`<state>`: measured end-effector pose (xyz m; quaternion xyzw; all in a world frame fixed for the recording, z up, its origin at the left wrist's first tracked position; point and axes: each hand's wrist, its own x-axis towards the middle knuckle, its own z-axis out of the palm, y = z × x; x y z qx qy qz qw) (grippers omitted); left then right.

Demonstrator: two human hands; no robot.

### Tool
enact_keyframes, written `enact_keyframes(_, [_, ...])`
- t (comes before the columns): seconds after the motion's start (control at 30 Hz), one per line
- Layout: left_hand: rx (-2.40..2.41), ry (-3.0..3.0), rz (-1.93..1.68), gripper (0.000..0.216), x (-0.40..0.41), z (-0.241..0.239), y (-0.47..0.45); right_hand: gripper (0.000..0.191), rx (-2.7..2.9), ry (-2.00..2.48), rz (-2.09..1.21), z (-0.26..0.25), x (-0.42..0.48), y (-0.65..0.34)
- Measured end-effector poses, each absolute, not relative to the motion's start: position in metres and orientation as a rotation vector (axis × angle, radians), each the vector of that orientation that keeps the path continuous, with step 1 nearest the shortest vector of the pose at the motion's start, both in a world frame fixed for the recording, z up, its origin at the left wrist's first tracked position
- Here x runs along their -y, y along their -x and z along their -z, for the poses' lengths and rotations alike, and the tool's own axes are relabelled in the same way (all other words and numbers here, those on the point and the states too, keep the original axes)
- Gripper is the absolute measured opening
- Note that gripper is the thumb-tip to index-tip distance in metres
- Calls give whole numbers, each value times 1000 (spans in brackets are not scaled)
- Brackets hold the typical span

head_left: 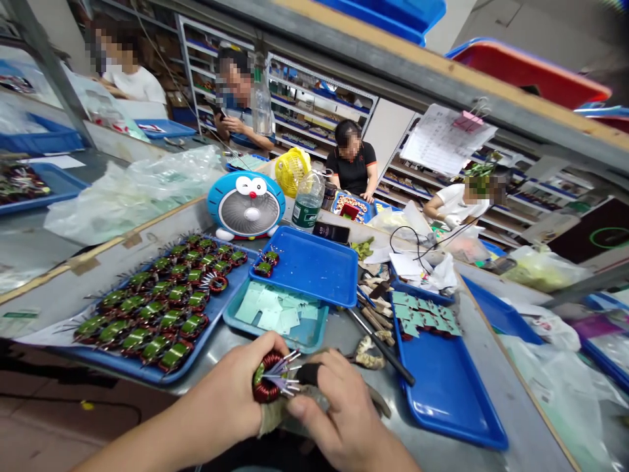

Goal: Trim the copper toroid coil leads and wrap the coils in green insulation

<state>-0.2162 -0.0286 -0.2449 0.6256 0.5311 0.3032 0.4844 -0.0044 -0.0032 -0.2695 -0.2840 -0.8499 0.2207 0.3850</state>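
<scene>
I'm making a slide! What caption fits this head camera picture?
Left hand grips a copper toroid coil, right hand at its wire leads, beside a blue tray of coils.

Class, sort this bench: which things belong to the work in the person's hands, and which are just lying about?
Likely part of the work: left hand, right hand, copper coil, tray of coils, paper squares.

Likely just lying about: blue fan, water bottle, phone, plastic bags.
</scene>
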Motion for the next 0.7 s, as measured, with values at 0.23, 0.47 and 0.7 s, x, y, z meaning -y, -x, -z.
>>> enact_keyframes(0.23, [-1218,-1584,-605,27,27,245,219,22,2583,577,-89,231,-12,-16])
enact_keyframes(0.47, [-1226,-1531,-641,29,37,252,218,36,2619,583,116,236,-5,-4])
enact_keyframes(0.7, [-1218,-1501,-712,27,46,258,212,28,2387,727,9,269,19,2])
